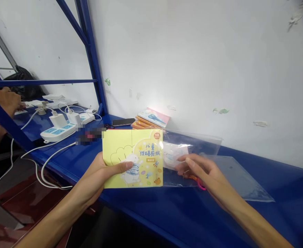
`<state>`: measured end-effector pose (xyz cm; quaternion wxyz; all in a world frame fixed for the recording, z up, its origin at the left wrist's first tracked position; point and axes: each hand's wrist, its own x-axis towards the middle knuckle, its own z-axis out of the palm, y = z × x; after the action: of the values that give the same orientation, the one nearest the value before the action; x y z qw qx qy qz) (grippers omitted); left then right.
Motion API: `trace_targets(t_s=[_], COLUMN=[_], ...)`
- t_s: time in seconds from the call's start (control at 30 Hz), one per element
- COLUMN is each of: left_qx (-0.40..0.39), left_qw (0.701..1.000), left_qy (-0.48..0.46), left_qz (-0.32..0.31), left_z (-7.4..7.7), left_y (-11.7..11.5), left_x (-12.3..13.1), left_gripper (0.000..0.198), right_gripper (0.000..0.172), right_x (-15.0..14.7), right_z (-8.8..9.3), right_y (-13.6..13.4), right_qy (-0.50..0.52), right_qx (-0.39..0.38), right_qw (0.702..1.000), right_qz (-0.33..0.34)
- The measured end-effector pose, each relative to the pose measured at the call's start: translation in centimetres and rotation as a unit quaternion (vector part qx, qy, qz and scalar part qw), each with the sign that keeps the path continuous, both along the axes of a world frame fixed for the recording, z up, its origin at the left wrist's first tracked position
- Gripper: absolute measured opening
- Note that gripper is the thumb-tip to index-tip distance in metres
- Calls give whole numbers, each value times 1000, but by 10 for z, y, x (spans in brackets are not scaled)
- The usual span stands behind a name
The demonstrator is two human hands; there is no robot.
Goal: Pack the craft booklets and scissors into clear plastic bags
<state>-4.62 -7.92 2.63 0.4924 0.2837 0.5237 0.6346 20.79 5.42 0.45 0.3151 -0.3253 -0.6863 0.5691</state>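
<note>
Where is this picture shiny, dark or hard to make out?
In the head view, glare brightens the white wall just above the stacked booklets; the clear plastic bag shows pale reflections; pixelation hides something left of the yellow paper-cutting booklet; the upper right corner darkens.

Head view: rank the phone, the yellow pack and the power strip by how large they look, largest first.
1. Yellow pack, held up nearest the camera, which makes it look larger
2. Power strip, partly covered by plugs
3. Phone, lying farther back
</note>
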Motion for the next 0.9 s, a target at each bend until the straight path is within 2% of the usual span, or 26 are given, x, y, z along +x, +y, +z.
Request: trace_targets(t_s=[0.2,0.33,0.43,0.67,0.73,0.83,0.9], left_qx=[12,-13,-3,6,9,16,37], left_qw=[1000,998,998,999,999,996,985], left_qy=[-15,-39,-35,-3,15,80,165], left_qz=[-20,-48,-57,-53,-46,-20,33], left_z=[3,5,1,-1,1,4,5], left_y=[-4,-4,-3,-4,-5,-8,-11], left_x=[-1,-3,-5,-5,-4,-3,-3], left_gripper=[54,46,43,58,58,53,52], right_gripper=[40,42,41,41,42,42,57], right_x=[1,1,2,2,1,-1,-2], right_z=[3,5,2,0,1,-3,-8], right_y=[-2,-3,0,1,0,1,4], right_qy=[13,-3,-10,-41,-48,-35,2], right_qx=[-40,-25,-17,-4,-11,-18,35], right_qw=[999,1000,999,996,995,997,999], right_qz=[-7,-1,27,75,86,59,15])
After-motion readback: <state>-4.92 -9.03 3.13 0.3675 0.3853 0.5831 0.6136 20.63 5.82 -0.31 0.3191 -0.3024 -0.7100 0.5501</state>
